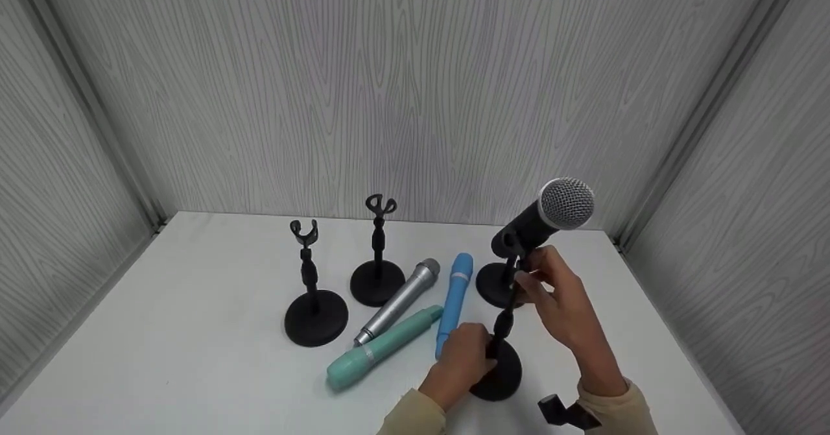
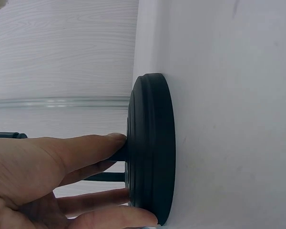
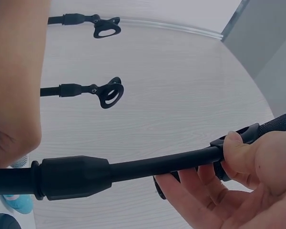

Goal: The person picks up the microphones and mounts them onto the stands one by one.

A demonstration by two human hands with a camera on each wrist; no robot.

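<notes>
My left hand (image 1: 459,357) holds the nearest black microphone stand low down; its round base (image 2: 152,148) rests on the table. The thumb and fingers are at the bottom of the pole and on the base's edge. Higher up, my right hand (image 1: 561,299) pinches the upper pole (image 3: 181,160) just below the clip. A black microphone (image 1: 528,227) with a silver mesh head leans up to the right above that hand. Which stand's clip bears it, I cannot tell. Another stand's round base (image 1: 496,286) sits behind, partly hidden.
Left of the hands lie a blue microphone (image 1: 455,295), a silver microphone (image 1: 402,299) and a green microphone (image 1: 382,347). Two stands with bare clips, one at the left (image 1: 316,318) and one farther back (image 1: 377,282), stand upright. Grey panels (image 1: 363,98) enclose the white table (image 1: 194,331).
</notes>
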